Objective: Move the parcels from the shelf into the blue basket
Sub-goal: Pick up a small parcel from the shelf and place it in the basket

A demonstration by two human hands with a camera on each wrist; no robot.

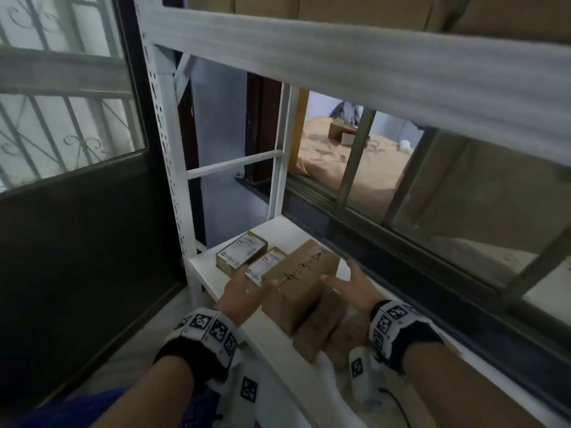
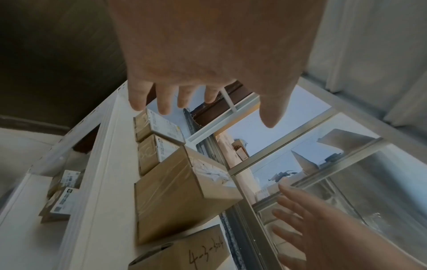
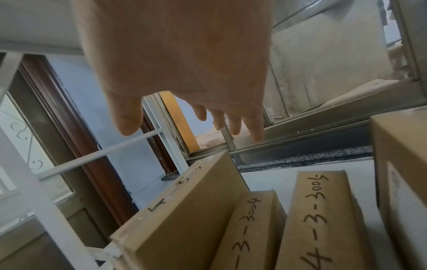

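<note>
While both my hands hang spread and holding nothing, the white shelf point(image 1: 272, 341) fills the lower middle of the head view; on it, just ahead of me, stands the tall cardboard box point(image 1: 296, 285), taped and stiff, probably the heaviest here, so I would clamp its two long side faces, my left hand point(image 1: 247, 288) at its left, my right hand point(image 1: 349, 285) at its right; the tape looks slick; lower right lie two flat marked boxes point(image 3: 321, 219); upper left sit two small labelled parcels point(image 1: 241, 253), likely light; no blue basket shows.
</note>
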